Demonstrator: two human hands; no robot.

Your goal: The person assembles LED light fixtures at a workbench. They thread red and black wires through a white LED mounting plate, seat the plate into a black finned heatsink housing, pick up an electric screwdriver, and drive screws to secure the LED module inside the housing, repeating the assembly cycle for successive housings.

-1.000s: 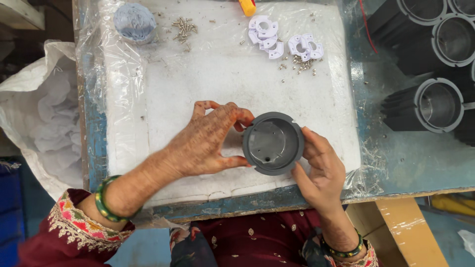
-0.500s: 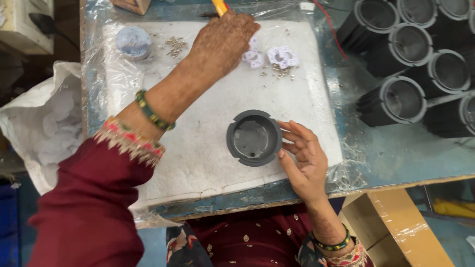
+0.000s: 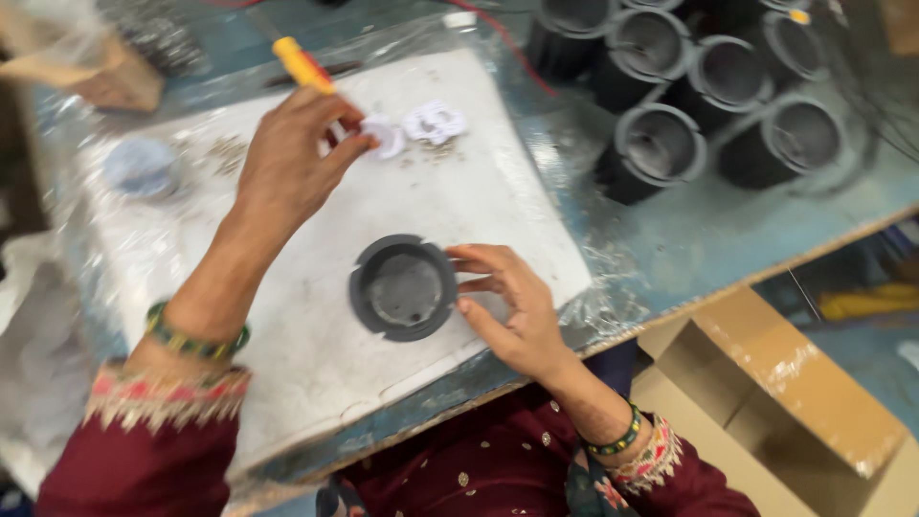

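Observation:
A dark grey round plastic housing lies open side up on the white board. My right hand rests against its right rim, thumb and fingertips gripping the edge. My left hand is stretched to the far side of the board. Its fingertips pinch the edge of a white plastic piece. A second white piece lies just to the right of that one. Both wrists wear bangles over dark red sleeves.
A yellow-handled screwdriver lies beyond my left hand. Several black cylindrical housings stand at the back right. A small pale round lid and loose screws sit at the back left. A cardboard box stands below the table edge.
My left hand left the grey housing and reached to the white pieces at the back. My right hand stays on the housing's rim. The camera view has tilted and shifted.

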